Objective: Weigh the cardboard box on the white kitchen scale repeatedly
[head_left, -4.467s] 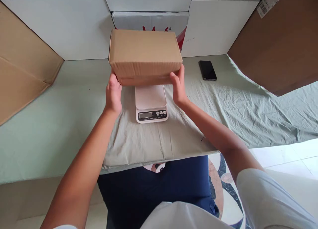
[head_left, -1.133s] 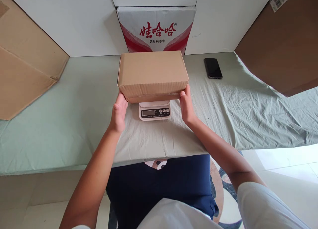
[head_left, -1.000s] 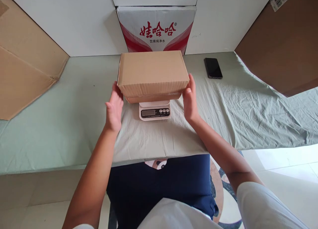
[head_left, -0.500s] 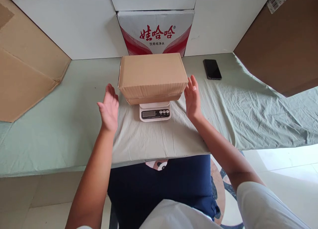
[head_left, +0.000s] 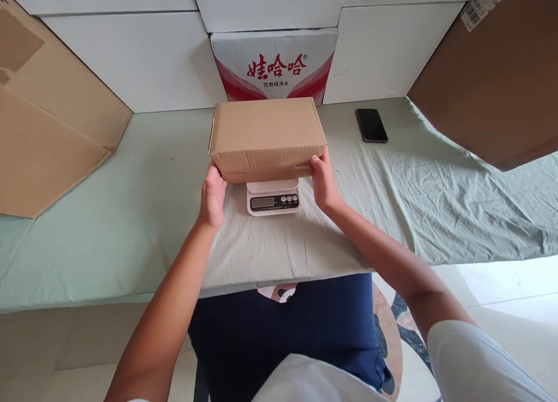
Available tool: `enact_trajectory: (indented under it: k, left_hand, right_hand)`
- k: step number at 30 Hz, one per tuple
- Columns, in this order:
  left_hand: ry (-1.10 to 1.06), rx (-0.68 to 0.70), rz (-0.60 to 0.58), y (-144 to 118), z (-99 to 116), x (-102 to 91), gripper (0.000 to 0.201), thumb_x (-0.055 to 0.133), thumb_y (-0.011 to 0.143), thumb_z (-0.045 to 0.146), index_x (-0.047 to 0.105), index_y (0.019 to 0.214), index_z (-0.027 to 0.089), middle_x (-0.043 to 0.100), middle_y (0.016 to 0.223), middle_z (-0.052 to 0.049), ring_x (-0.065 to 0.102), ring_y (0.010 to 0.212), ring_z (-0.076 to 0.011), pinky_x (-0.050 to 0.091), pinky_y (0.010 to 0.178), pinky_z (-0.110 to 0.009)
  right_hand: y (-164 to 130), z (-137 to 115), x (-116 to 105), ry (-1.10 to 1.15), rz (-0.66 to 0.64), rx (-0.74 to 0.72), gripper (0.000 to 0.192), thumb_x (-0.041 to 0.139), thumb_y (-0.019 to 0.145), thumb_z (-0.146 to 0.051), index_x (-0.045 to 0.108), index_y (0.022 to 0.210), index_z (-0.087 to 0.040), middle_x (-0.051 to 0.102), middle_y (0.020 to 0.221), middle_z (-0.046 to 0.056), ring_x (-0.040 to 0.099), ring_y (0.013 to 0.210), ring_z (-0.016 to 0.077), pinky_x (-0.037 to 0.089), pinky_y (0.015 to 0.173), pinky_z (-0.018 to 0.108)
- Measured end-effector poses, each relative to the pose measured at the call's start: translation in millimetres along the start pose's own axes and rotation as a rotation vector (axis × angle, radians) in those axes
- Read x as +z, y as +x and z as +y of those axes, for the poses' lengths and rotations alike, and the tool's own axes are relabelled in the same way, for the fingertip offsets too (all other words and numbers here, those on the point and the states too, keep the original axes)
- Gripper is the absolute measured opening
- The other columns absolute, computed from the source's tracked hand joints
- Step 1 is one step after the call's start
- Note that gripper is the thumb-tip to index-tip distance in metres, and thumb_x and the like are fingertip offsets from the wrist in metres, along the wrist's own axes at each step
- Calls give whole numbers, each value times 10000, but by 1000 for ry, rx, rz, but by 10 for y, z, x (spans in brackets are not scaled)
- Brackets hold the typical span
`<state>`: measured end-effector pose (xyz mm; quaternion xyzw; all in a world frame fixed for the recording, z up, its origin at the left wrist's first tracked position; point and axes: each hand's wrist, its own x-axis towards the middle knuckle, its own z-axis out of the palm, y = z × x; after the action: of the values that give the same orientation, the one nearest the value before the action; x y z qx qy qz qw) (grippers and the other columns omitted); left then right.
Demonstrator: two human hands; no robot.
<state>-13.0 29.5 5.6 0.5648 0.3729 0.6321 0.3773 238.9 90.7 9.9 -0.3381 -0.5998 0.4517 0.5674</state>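
Head view: our left hand [head_left: 212, 194] and right hand [head_left: 322, 178] clasp the plain brown cardboard box [head_left: 267, 135], already resting on the small white digital scale [head_left: 272, 197]; release remains.

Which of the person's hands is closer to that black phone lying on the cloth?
The right. The right hand grips the cardboard box's near right corner, on the side toward the phone. The left hand holds the box's opposite corner, farther away.

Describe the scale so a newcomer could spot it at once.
Find the green cloth over the table, then the brown box held at mid-table. The scale sits under that box: small, white, with a dark display and round buttons facing the person.
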Motion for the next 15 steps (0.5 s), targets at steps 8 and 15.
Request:
enact_trajectory:
  k: [8, 15]
  left_hand:
    - [4, -22, 29, 1036, -369, -118, 907, 351, 746, 961, 609, 1348, 333, 511, 1592, -72, 297, 1600, -304, 245, 1303, -515]
    - [-16, -152, 112, 1368, -934, -171, 1057, 328, 678, 1013, 562, 1413, 290, 399, 1676, -109, 290, 1605, -285, 198, 1317, -517]
  right_hand:
    - [916, 79, 77, -48, 60, -104, 844, 369, 800, -838, 376, 1498, -364, 515, 1559, -12, 405, 1523, 265, 335, 1314, 498]
    - [1218, 468, 134, 7, 87, -31, 917, 394, 742, -859, 406, 1472, -303, 511, 1579, 16, 444, 1501, 231, 315, 1329, 472]
